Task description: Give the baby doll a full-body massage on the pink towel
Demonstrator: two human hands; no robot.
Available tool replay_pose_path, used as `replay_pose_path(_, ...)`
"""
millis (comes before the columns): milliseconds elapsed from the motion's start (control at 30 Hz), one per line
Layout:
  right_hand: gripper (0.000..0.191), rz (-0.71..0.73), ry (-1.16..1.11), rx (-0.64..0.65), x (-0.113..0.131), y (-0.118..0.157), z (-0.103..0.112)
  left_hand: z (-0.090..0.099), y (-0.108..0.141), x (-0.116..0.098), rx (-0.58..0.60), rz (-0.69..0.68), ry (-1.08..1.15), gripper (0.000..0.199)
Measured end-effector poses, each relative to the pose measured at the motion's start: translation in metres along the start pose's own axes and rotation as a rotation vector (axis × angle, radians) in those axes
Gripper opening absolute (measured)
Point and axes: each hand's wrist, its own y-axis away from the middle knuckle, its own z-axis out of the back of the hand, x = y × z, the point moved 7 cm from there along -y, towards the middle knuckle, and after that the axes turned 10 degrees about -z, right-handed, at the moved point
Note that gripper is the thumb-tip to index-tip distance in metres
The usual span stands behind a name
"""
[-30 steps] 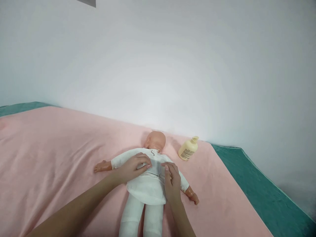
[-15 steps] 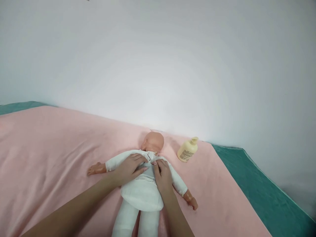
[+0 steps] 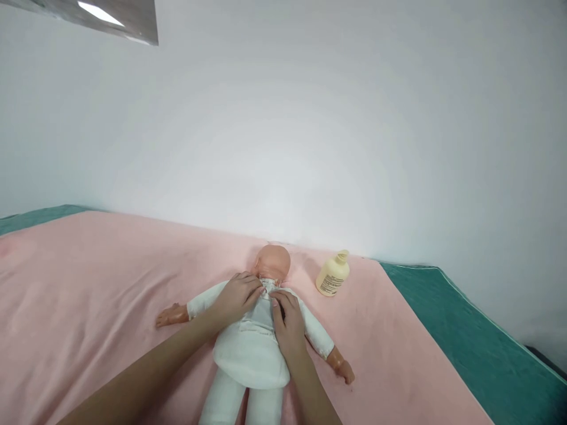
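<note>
A baby doll (image 3: 251, 357) with a white cloth body lies stretched out, its bare head (image 3: 273, 262) pointing away from me and its face out of view. Both its arms are spread to the sides. My left hand (image 3: 239, 297) rests on the doll's upper back near the left shoulder, fingers laid along the cloth. On the other side of the upper back lies my right hand (image 3: 289, 321), fingers slightly bent and thumb apart from them. Neither hand holds anything that I can see. Loose thread and a seam show at the doll's neck between the hands.
A pale yellow pump bottle (image 3: 333, 275) stands right of the doll's head. Under everything is a pink cloth (image 3: 110, 283) with some wrinkles, over a green surface (image 3: 478, 324). A white wall (image 3: 283, 130) rises behind. Something shiny and grey (image 3: 128, 20) hangs at the top left.
My hands have slid slightly up the doll's back towards the neck, and my left thumb has come nearer its fingers. The view has tilted up a little.
</note>
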Motion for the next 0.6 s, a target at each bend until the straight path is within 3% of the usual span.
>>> replay_pose_path(133,0.024,-0.026,0.037,0.035,-0.002,-0.002,-0.004,-0.006,-0.001,0.004,0.014,0.028,-0.007,0.035)
replay_pose_path(467,0.025,-0.009,0.054,0.023,-0.002,0.001,-0.002,-0.005,0.019,0.001,-0.102,-0.031,0.061,0.026)
replay_pose_path(600,0.027,-0.014,0.091,0.037,-0.003,0.0,-0.003,-0.008,0.018,0.004,-0.067,-0.034,0.058,0.029)
